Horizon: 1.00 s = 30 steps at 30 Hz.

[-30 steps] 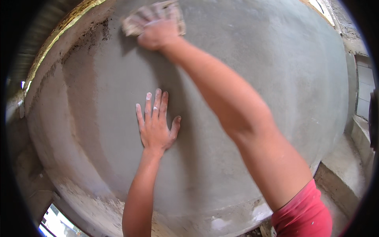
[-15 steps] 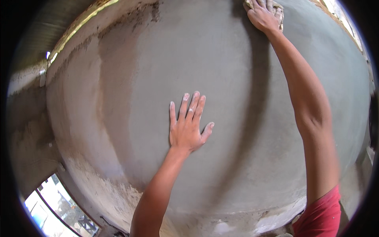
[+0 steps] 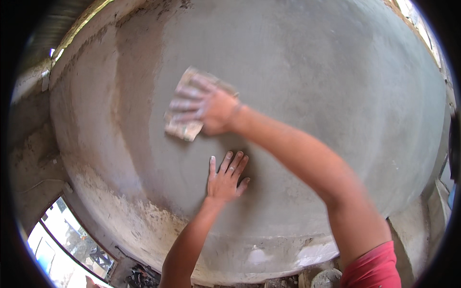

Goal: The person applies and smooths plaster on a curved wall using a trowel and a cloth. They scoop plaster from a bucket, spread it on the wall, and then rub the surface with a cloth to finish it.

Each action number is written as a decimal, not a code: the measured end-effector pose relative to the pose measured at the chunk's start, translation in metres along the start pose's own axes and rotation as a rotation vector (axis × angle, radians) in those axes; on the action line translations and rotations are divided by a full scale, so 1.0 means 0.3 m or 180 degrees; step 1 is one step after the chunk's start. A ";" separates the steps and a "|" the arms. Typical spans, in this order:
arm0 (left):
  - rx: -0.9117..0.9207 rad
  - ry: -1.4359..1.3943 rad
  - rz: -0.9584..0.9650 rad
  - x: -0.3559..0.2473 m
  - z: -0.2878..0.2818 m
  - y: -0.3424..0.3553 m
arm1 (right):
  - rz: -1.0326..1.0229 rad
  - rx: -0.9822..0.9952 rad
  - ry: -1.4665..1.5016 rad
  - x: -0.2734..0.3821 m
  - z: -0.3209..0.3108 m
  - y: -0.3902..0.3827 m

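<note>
A broad grey plastered wall stands in front of me. My right hand, blurred by motion, presses a wrinkled tan sheet against the plaster with its fingers spread over it. Whether the sheet is paper or cloth I cannot tell. Below it and slightly to the right, my left hand lies flat on the wall, fingers apart and holding nothing. Pale grey residue coats the fingertips of both hands. My right forearm reaches up and across from the lower right, above the left hand.
Rough, flaking plaster runs along the wall's lower left. A bright window or doorway opens at the lower left, with a dark heap of objects beside it. A concrete block or ledge borders the lower right.
My right hand has swept the tan sheet from the upper right down and left to the wall's middle left. My left hand stays flat on the wall, appearing lower in view.
</note>
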<state>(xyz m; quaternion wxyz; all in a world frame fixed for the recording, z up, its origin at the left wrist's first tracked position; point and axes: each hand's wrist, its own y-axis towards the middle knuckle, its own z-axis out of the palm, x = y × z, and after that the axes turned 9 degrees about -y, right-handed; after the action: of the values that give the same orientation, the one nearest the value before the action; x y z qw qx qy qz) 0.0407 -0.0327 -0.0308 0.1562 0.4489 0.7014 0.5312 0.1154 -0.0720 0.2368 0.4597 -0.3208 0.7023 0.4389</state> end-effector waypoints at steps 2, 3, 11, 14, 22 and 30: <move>-0.0108 0.0152 -0.0055 0.030 -0.033 0.009 | 0.0950 -0.0406 -0.0137 -0.182 -0.068 -0.082; -0.0188 0.0215 -0.0082 0.041 -0.041 0.025 | 0.1562 -0.0594 -0.0392 -0.292 -0.063 -0.134; -0.0388 0.0329 -0.0107 0.040 -0.033 0.030 | 0.2939 -0.0850 -0.1254 -0.341 -0.076 -0.231; -0.0146 0.0162 -0.0313 0.045 -0.026 0.008 | 0.1545 -0.0308 -0.0116 0.062 -0.049 -0.128; 0.0330 0.0291 -0.0018 0.139 -0.077 -0.100 | 0.1870 0.0053 -0.0553 -0.166 -0.080 -0.308; 0.0136 0.0222 0.0231 0.090 -0.026 -0.109 | 0.3568 -0.0563 -0.1259 -0.220 -0.036 -0.575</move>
<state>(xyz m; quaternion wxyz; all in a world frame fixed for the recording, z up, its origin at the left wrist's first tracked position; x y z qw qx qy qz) 0.0055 -0.0171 -0.0497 0.1028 0.4585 0.7008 0.5367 0.2834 -0.1493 0.2446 0.2517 0.1492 0.6263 0.7226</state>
